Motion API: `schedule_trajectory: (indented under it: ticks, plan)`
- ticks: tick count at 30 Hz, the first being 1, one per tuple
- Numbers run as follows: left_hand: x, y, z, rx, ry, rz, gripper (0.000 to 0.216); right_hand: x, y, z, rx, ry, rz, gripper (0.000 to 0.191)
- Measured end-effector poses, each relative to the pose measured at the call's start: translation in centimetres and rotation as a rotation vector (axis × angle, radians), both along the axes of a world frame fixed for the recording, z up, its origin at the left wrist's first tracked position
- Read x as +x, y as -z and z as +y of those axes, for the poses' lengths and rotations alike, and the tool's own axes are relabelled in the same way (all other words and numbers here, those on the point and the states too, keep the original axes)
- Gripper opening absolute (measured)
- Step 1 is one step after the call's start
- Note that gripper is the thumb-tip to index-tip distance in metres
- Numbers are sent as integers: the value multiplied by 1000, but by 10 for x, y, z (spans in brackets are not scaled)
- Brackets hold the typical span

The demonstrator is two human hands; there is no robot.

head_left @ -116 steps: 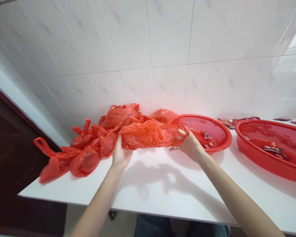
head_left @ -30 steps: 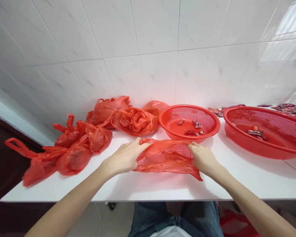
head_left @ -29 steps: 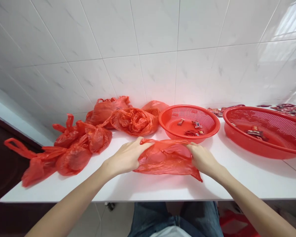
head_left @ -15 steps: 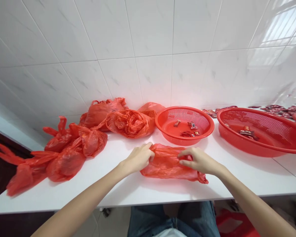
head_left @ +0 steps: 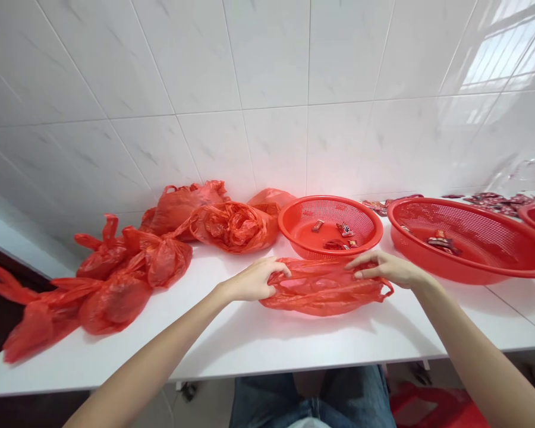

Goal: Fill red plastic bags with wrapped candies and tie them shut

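Note:
A thin red plastic bag point(head_left: 323, 300) lies on the white table in front of me, its mouth spread wide toward me and a loop handle out at the right. At its left end my left hand point(head_left: 259, 279) holds the rim, fingers curled over the edge and thumb below. My right hand point(head_left: 386, 268) grips the far right part of the rim with bent fingers and thumb. Just behind the bag stands a red mesh basket point(head_left: 289, 232) with several small wrapped snacks point(head_left: 345, 229) in it. Whether anything lies inside the bag I cannot tell.
Knotted red bags point(head_left: 116, 300) sit along the left, and a crumpled red bag point(head_left: 236, 226) rests against the tiled wall. A larger red basket point(head_left: 455, 270) stands at right with a few packets. More small packets point(head_left: 499, 204) lie behind it. The table edge runs near my lap.
The bag was flatter and narrower; its mouth has opened and widened. My right hand has moved right and slightly up, while my left stays near the bag's left end.

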State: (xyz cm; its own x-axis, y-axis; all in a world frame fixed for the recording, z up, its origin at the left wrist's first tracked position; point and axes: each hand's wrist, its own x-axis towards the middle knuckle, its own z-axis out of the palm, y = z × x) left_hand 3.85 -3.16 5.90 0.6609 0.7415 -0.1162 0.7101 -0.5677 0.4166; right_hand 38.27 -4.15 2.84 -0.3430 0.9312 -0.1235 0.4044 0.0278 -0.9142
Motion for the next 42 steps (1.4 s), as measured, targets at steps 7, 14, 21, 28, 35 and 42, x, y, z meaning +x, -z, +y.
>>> schedule_trajectory:
  ticks: [7, 14, 21, 28, 35, 42]
  plan:
    - [9, 5, 19, -126, 8, -9, 66, -25, 6, 7, -268, 264, 518, 34]
    - [10, 13, 30, -204, 9, -86, 67, -40, 12, 3, -257, 423, 516, 11]
    - [7, 11, 32, -295, 21, -165, 60, -38, 12, -8, -110, 465, 548, 11]
    - [7, 3, 33, -244, 13, -102, 61, -42, 1, -8, -29, 600, 584, 18]
    - [6, -6, 29, -271, 23, 1, 74, -46, -5, -11, 86, 653, 577, 24]
    - [4, -10, 27, -285, 47, 13, 84, -45, 1, -8, 112, 637, 580, 21]
